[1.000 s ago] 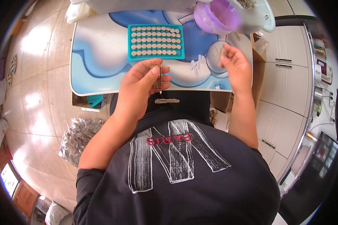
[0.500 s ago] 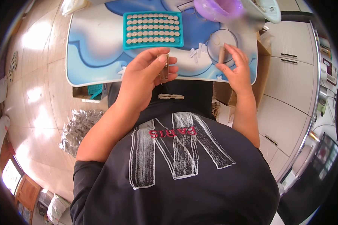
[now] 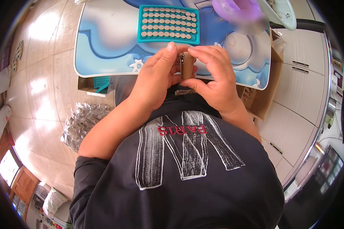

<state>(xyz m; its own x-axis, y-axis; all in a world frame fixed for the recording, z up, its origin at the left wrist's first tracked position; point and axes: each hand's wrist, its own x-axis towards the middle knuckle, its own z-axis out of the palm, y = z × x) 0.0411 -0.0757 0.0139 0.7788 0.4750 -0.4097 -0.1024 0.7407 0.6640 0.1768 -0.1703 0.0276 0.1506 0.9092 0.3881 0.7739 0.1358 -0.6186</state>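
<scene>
My left hand (image 3: 156, 76), its fingers curled, grips a narrow dark-brown strip (image 3: 182, 65) with small metallic details along its edge. My right hand (image 3: 219, 76) holds a tan, flat-looking piece (image 3: 189, 65) between thumb and fingers. The two pieces meet upright between my hands, in front of the table's near edge; whether they are joined I cannot tell. Just beyond my fingertips lies a teal tray (image 3: 139, 23) with rows of round beige discs (image 3: 166, 27). A small brown bundle of thin strips (image 3: 185, 92) rests on my lap.
The blue-and-white table (image 3: 103, 49) also bears a purple bowl (image 3: 233, 9) and a pale green basin (image 3: 288, 19) at the far right. Crumpled silvery material (image 3: 82, 126) is on the floor at left. Cardboard boxes (image 3: 273, 72) stand below the table; white cabinets (image 3: 298, 87) line the right.
My right hand has moved left from the table's right side, bringing the tan piece against the strip in my left hand. The whole view has shifted slightly.
</scene>
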